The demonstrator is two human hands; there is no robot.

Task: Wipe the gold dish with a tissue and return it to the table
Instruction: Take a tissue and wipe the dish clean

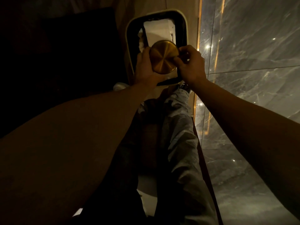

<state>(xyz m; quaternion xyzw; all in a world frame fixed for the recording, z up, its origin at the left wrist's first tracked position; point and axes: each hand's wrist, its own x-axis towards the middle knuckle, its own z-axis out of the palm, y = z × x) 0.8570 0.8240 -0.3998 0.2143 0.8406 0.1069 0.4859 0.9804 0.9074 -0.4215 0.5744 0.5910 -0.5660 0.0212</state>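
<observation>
Head view: gold dish [163, 56] being held in air above bin [129, 65], flat face toward camera. Left hand [145, 67] cupping its left rim; right hand [190, 64] pinching right rim, both grips closed on dish. No tissue visibly in either hand; bench not visible.

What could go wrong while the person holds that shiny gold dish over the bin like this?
The gold dish is held only at its edges, by the left hand and the fingertips of the right hand. It hangs directly over the open bin, so a slip would probably drop it among the white rubbish. The dim light may also hide smudges. No tissue is clearly visible, so bare fingers might leave fresh marks on it.
</observation>
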